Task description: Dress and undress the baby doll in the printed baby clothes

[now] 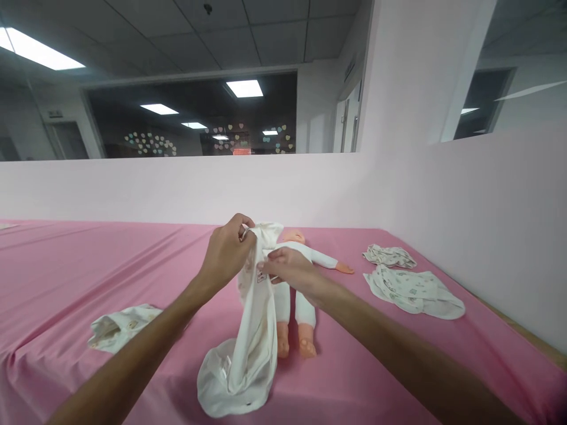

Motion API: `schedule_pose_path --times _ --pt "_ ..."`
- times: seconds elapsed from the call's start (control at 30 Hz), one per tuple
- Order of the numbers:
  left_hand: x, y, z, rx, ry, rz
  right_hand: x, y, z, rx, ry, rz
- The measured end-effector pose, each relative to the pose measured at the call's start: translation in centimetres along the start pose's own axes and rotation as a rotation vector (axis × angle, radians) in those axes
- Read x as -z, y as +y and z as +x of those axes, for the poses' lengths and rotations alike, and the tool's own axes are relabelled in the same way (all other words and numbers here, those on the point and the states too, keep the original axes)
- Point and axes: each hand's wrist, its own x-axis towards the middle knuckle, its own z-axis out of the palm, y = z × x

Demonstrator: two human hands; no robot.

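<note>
A white baby garment hangs from my two hands, its lower end resting on the pink cloth near the front edge. My left hand is closed on its upper edge, fingers pinching the fabric. Lower and to the right, my right hand grips the same garment beside a small printed label. Behind them a baby doll in white clothes lies on its back, feet toward me. One arm of the doll stretches to the right; the garment and my hands hide much of its body.
Pink cloth covers the wide surface. Patterned baby clothes lie at the right, with a crumpled piece behind them. Another folded garment is at the left, partly behind my forearm. A white wall with windows bounds the back and right.
</note>
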Motion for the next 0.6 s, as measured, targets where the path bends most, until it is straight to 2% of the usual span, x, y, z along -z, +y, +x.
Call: schedule_pose_path --times 0.07,0.13,0.23,0.3,0.4,0.5,0.6 --pt "0.4 -0.1 0.0 0.006 0.001 0.014 -0.7 0.8 -0.3 -0.031 -0.055 -0.058" --pt "1.3 -0.6 0.2 -0.004 -0.063 0.077 -0.9 0.9 -0.6 -0.01 -0.082 -0.099" --pt "3.6 -2.2 0.9 -0.012 -0.249 0.119 0.3 -0.3 -1.0 0.07 0.039 -0.143" --pt "5.5 -3.5 1.4 0.036 -0.403 0.024 1.7 -1.7 -1.2 0.108 0.126 -0.135" --pt "8.2 -5.2 1.9 0.117 -0.584 -0.134 3.9 -3.8 -1.8 0.105 0.108 -0.132" --pt "9.8 -6.0 1.7 0.084 -0.608 -0.11 5.0 -5.3 -2.9 0.098 0.0 -0.203" --pt "9.5 -5.7 0.9 0.023 -0.598 0.034 4.8 -6.1 -4.0 0.125 -0.036 -0.287"
